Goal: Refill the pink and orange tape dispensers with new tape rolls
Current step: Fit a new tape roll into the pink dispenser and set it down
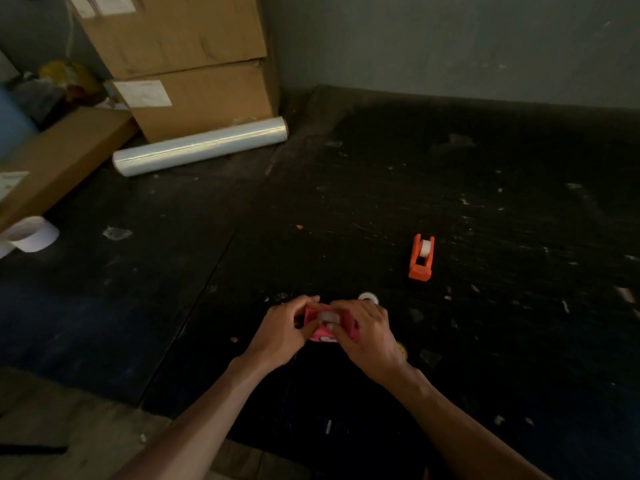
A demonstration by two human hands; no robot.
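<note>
One view only — worn on the head, looking forward and steeply down over both forearms onto a dark mat (450, 188). Close to the hands at lower centre; wide enough to take in the stacked boxes (194, 64) at far left and the grey wall (450, 46) behind — edges bowed by the wide lens.

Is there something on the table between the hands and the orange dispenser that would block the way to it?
Nothing visible blocks it. Both hands, left hand and right hand, hold the pink dispenser. Between them and the orange dispenser lies bare dark table with small scraps. A small tape roll lies just beyond the right hand, off to the side.
</note>
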